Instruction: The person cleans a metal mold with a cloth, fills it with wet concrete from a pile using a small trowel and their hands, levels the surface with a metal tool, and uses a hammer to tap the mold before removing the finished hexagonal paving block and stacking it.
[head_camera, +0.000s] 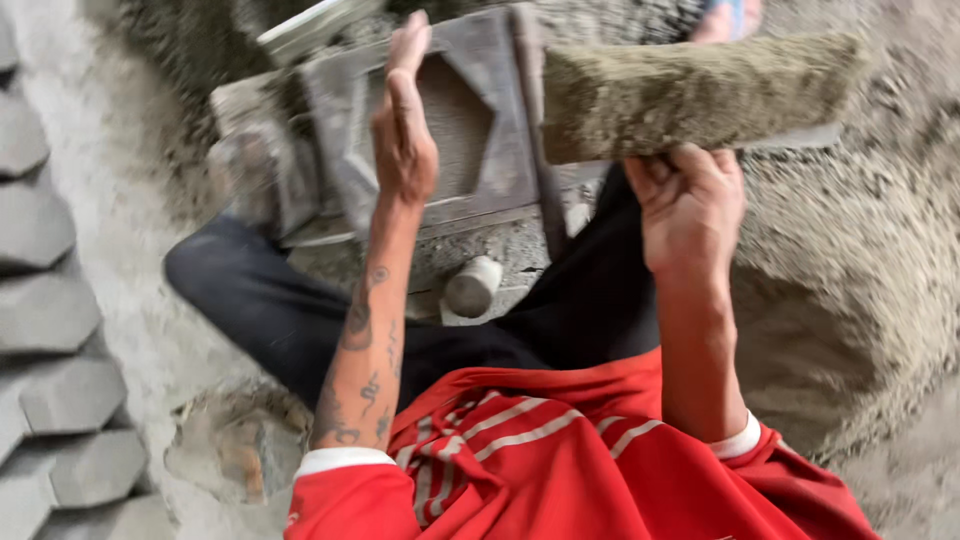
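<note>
Grey sand (880, 250) and moulded blocks (60, 330) lay around us; our left hand (403, 130) rested flat and open on the grey mould (460, 130), our right hand (690, 205) gripped the damp block (690, 90) raised beside it, seemingly mid-demoulding; next called for steady carrying

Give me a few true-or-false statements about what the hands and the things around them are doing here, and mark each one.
1. The right hand holds up a board loaded with a gritty block. True.
2. The left hand grips a hammer. False: it is open, flat against the mould.
3. Moulded blocks lie in a row at the left. True.
4. The person wears a blue shirt. False: the shirt is red with white stripes.
</note>
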